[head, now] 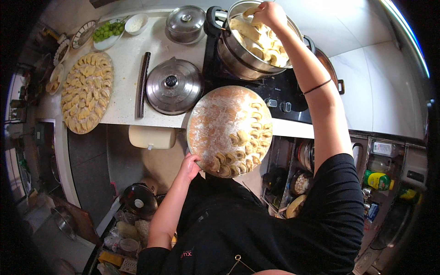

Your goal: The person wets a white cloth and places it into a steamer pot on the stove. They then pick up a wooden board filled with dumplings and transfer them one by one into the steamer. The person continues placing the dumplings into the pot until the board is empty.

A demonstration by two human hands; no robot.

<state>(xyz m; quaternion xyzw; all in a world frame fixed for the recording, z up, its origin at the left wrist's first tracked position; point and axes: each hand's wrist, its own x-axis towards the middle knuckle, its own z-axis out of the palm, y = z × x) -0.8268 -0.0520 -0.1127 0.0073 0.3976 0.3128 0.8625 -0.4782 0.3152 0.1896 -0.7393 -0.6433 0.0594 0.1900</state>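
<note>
My left hand grips the lower left rim of a round, flour-dusted tray, which reaches over the counter's front edge. Folded dumplings lie along the tray's right side and bottom; its left and upper part bears only flour. Over a two-handled steel steamer pot at the top, my right hand holds a dumpling at the far rim. Many dumplings are heaped inside the pot. The pot stands on a black cooktop.
A steel lid lies beside a dark rod. A lidded pot, a white bowl and a plate of green grapes stand behind. A second dumpling tray overhangs the counter at left. Open drawers flank me.
</note>
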